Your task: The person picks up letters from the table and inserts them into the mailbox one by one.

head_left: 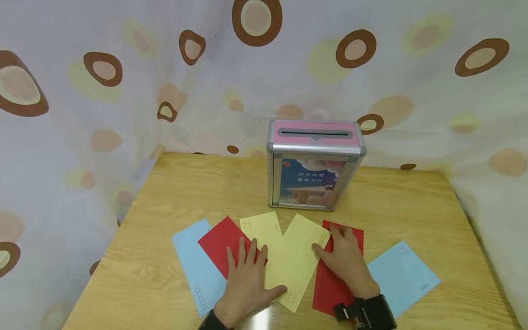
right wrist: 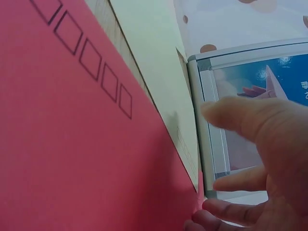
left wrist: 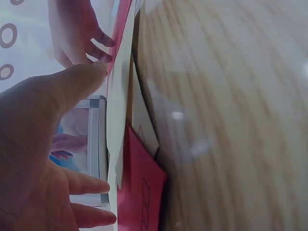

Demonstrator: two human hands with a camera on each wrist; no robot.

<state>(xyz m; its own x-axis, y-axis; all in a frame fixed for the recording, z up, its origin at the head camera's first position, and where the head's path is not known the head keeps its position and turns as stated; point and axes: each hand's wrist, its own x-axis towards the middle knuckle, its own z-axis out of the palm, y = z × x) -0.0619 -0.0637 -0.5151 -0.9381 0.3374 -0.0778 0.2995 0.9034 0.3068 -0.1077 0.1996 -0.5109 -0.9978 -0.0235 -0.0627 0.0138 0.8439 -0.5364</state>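
Note:
Spread over the left red envelope [head_left: 218, 237] and left yellow envelope [head_left: 257, 228], my left hand [head_left: 246, 282] has straight fingers, its thumb reaching over the right yellow envelope [head_left: 298, 247]. In the left wrist view, a yellow envelope [left wrist: 120, 103] overlaps a red one [left wrist: 144, 187] marked with small boxes. My right hand [head_left: 348, 261] lies over the right red envelope [head_left: 330, 288], its fingertips near that envelope's top edge. Its thumb extends toward the right yellow envelope's edge. Up close, the right wrist view has the red envelope [right wrist: 86, 149] in front of a yellow one [right wrist: 154, 67].
A silver-framed box [head_left: 315, 176] with a pink slotted top stands behind the envelopes. Blue envelopes lie at the left [head_left: 194, 256] and right [head_left: 406, 277] ends of the row. Patterned cloth [head_left: 222, 91] borders the wooden table [head_left: 136, 256].

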